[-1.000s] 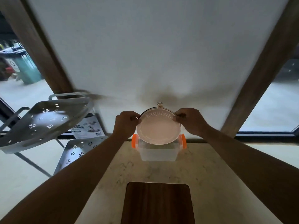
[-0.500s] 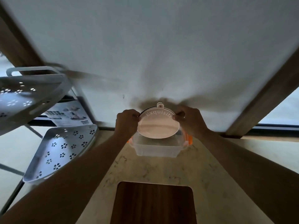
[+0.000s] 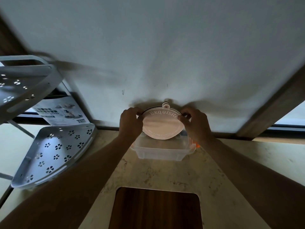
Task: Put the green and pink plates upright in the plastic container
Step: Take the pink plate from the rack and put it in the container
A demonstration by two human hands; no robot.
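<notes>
Pink plate [image 3: 162, 126] upright, tab topmost

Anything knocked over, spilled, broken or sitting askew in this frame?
Nothing stands out. Both the left hand and right hand hold the pink plate upright by its edges, its lower rim inside the container. A darker rim shows just behind it, colour unclear. No spills or damage.
</notes>
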